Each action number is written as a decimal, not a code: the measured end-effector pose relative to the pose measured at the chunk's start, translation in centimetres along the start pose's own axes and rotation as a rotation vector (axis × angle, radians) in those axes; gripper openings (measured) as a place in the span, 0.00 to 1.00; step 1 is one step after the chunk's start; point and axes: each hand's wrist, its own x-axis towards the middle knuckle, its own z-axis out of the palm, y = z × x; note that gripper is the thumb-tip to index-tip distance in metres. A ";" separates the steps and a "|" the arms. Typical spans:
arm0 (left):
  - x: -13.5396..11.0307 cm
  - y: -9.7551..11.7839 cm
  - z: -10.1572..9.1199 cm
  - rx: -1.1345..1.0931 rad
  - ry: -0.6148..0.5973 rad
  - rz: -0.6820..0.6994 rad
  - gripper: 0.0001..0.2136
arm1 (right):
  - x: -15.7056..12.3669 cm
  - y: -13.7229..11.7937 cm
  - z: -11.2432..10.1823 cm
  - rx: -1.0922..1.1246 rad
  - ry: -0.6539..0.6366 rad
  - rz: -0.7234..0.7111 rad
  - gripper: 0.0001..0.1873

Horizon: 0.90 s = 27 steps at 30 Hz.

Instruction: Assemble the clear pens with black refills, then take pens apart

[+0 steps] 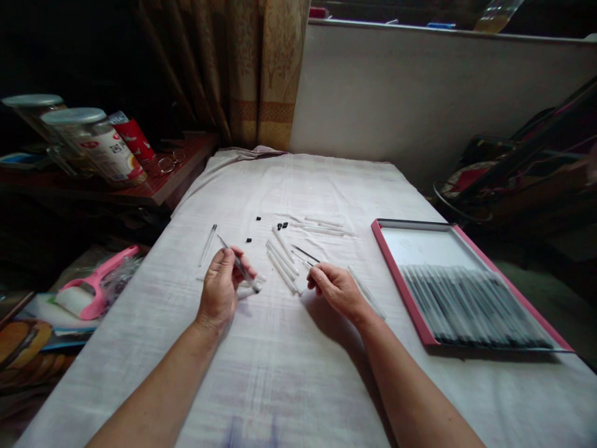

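Note:
My left hand is closed around a clear ballpoint pen, its thin tip pointing up and away and its dark end low by my fingers. My right hand is pinched, palm down, on a slim black pen refill that points to the upper left. Between the hands lie several clear pen barrels on the white cloth. More clear tubes rest farther back. Several small black plugs are scattered beyond my hands. A clear tube with a black end lies left of my left hand.
At the right stands a pink-edged box holding a row of many clear pens. Another tube lies beside my right forearm. On a side table at the left are lidded jars and glasses. A pink-handled object sits below.

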 end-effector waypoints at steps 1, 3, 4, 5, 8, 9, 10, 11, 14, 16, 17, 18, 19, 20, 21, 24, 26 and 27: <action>0.4 0.4 -0.4 0.006 0.024 0.038 0.18 | 0.1 0.4 -0.2 0.004 0.052 0.006 0.20; 1.1 1.1 -1.3 0.046 0.067 0.134 0.17 | 0.3 1.2 -0.6 -0.009 0.135 0.001 0.20; 1.5 1.4 -1.7 0.069 0.086 0.180 0.17 | 0.4 1.5 -0.7 -0.028 0.165 -0.008 0.20; 1.8 1.6 -2.0 0.092 0.098 0.214 0.17 | 0.4 1.7 -0.8 -0.054 0.185 -0.019 0.20; 2.4 1.7 -2.8 0.139 0.115 0.238 0.17 | 0.3 1.8 -0.5 -0.129 0.212 -0.051 0.20; 2.5 1.6 -3.0 0.151 0.115 0.231 0.17 | 0.2 1.7 -0.4 -0.150 0.218 -0.060 0.19; 2.6 1.4 -3.1 0.163 0.111 0.223 0.17 | 0.2 1.6 -0.3 -0.169 0.219 -0.067 0.19; 2.7 1.2 -3.2 0.176 0.104 0.215 0.17 | 0.2 1.4 -0.2 -0.188 0.218 -0.074 0.18; 2.8 0.6 -3.5 0.229 0.065 0.188 0.16 | 0.9 0.4 0.1 -0.281 0.189 -0.130 0.15; 2.8 0.3 -3.5 0.269 0.036 0.178 0.16 | 2.1 -0.7 0.4 -0.377 0.153 -0.200 0.12; 2.8 0.2 -3.6 0.285 0.024 0.177 0.16 | 2.9 -1.3 0.7 -0.431 0.125 -0.231 0.10; 2.8 0.2 -3.6 0.297 0.015 0.177 0.16 | 3.8 -1.9 1.1 -0.487 0.099 -0.254 0.09; 2.8 0.2 -3.6 0.304 0.009 0.178 0.16 | 4.8 -2.5 1.5 -0.537 0.066 -0.267 0.08; 2.8 0.2 -3.6 0.308 0.005 0.178 0.16 | 5.7 -3.0 2.1 -0.581 0.024 -0.273 0.08; 2.8 0.2 -3.6 0.309 0.002 0.179 0.16 | 6.6 -3.4 2.6 -0.615 -0.016 -0.275 0.08; 2.8 0.7 -3.7 0.291 0.053 0.219 0.16 | 8.7 -3.9 3.9 -0.685 -0.088 -0.259 0.10; 2.9 1.4 -3.9 0.258 0.143 0.291 0.16 | 9.5 -3.5 4.0 -0.706 -0.065 -0.228 0.11; 3.0 1.7 -4.1 0.240 0.193 0.330 0.16 | 9.8 -3.2 3.8 -0.708 -0.037 -0.205 0.11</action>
